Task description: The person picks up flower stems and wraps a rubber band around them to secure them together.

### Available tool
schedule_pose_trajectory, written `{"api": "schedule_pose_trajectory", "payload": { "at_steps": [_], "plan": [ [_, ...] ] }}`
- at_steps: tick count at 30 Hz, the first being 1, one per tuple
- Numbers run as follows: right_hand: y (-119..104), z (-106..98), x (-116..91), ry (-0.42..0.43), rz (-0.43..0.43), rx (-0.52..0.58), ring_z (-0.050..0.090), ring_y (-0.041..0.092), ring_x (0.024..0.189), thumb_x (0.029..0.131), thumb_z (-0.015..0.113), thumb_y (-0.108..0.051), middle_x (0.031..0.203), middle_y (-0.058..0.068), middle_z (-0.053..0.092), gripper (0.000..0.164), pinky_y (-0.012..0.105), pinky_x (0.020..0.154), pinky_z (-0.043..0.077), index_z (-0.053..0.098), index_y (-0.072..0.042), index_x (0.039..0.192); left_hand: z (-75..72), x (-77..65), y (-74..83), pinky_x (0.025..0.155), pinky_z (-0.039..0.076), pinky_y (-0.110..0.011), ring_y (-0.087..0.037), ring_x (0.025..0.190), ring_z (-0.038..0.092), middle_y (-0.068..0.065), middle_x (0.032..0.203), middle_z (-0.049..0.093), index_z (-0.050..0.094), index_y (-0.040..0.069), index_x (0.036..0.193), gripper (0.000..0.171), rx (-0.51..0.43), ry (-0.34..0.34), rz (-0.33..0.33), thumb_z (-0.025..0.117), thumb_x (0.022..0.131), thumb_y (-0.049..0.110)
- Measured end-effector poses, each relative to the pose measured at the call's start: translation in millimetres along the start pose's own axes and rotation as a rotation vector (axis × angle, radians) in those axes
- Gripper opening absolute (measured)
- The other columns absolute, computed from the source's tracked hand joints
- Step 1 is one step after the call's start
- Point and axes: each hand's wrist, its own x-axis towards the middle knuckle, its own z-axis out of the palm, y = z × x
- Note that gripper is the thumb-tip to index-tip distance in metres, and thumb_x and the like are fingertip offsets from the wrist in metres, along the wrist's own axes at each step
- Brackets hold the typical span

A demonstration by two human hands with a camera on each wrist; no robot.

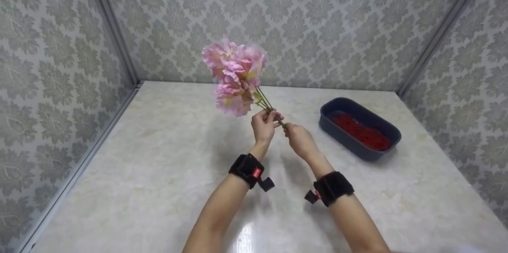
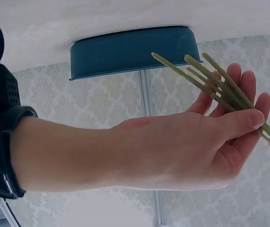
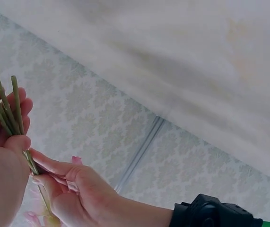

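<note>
A bunch of pink flowers (image 1: 236,78) is held up over the table, blooms leaning to the upper left. My left hand (image 1: 264,128) pinches the green stems (image 1: 265,97) below the blooms. Lower down, near the stem ends, my right hand (image 1: 301,141) grips the same bunch. In the left wrist view the right hand (image 2: 182,146) has its thumb across the stems, and several cut stem ends (image 2: 191,71) stick out past it. The right wrist view shows the left hand (image 3: 85,194) pinching them close beside the right hand (image 3: 2,165).
A dark blue oblong container (image 1: 345,142) stands on the table to the right of my hands, with something red (image 1: 359,130) inside. The pale table (image 1: 139,158) is bordered by patterned walls (image 1: 278,19) at the back and both sides.
</note>
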Motion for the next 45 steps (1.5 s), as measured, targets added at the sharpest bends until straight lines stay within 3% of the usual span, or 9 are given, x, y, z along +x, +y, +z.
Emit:
{"api": "schedule_pose_trajectory", "payload": {
  "at_steps": [5,10,16,22,26,32,38,45],
  "plan": [
    [-1,3,-3,0.059,-0.015,0.039,0.071,0.036,0.073,0.102,0.061,0.004,0.078,0.020,0.072,0.012,0.052,0.069,0.061,0.066,0.007,0.091,-2.4,-0.6,0.4,0.076,0.069,-0.033,-0.028,0.086,0.080,-0.034,0.099,0.074,0.068,-0.015,0.105,0.015,-0.023,-0.019,-0.018,0.057,0.105,-0.005],
    [-3,6,-3,0.094,-0.033,0.051,0.070,0.035,0.070,0.100,0.060,0.007,0.076,0.019,0.071,0.010,0.052,0.067,0.061,0.065,0.007,0.090,-5.4,0.2,1.0,0.070,0.068,-0.029,-0.016,0.078,0.078,-0.036,0.099,0.073,0.067,-0.016,0.104,0.014,-0.069,-0.046,-0.019,0.057,0.106,-0.005],
    [-5,3,-2,0.095,-0.027,0.081,0.065,0.031,0.066,0.101,0.059,0.006,0.072,0.018,0.068,0.014,0.047,0.061,0.057,0.062,0.005,0.088,-14.9,5.4,4.3,0.070,0.067,-0.025,-0.006,0.077,0.074,-0.028,0.099,0.075,0.065,-0.015,0.109,0.016,-0.110,-0.152,-0.021,0.056,0.107,-0.002],
    [-3,-1,-3,0.108,-0.033,0.090,0.065,0.031,0.066,0.101,0.060,0.006,0.072,0.017,0.067,0.014,0.050,0.063,0.058,0.062,0.005,0.088,-29.7,17.8,11.6,0.079,0.069,-0.031,-0.030,0.097,0.080,-0.034,0.113,0.074,0.063,-0.020,0.118,0.026,-0.053,-0.219,-0.005,0.051,0.111,0.001],
    [-3,-1,-4,0.082,-0.019,0.071,0.066,0.031,0.069,0.102,0.059,0.005,0.074,0.017,0.067,0.013,0.051,0.065,0.059,0.062,0.005,0.089,-36.4,22.9,16.0,0.080,0.068,-0.032,-0.035,0.098,0.080,-0.034,0.110,0.073,0.065,-0.020,0.112,0.029,-0.025,-0.212,-0.060,0.049,0.112,0.004],
    [-7,1,-4,0.037,0.022,0.031,0.066,0.030,0.073,0.102,0.058,0.006,0.080,0.017,0.067,0.010,0.050,0.067,0.059,0.061,0.004,0.092,-40.5,24.1,17.9,0.074,0.068,-0.027,-0.020,0.080,0.080,-0.024,0.095,0.076,0.067,-0.020,0.106,0.031,-0.020,-0.171,-0.132,0.056,0.110,0.009],
    [-10,3,-8,0.017,0.028,0.000,0.072,0.039,0.082,0.099,0.057,0.012,0.090,0.022,0.070,0.008,0.053,0.074,0.062,0.062,0.006,0.097,-39.4,21.2,19.4,0.069,0.067,-0.025,-0.009,0.068,0.074,-0.015,0.082,0.076,0.072,-0.016,0.096,0.029,0.041,-0.104,-0.143,0.070,0.103,0.012],
    [-12,8,-13,0.049,-0.036,-0.099,0.074,0.044,0.083,0.097,0.059,0.013,0.092,0.024,0.072,0.007,0.052,0.072,0.063,0.060,0.006,0.097,-37.0,18.4,15.6,0.072,0.068,-0.027,-0.025,0.080,0.081,-0.026,0.091,0.079,0.073,-0.016,0.099,0.026,0.075,-0.051,-0.139,0.073,0.101,0.010]
  ]
}}
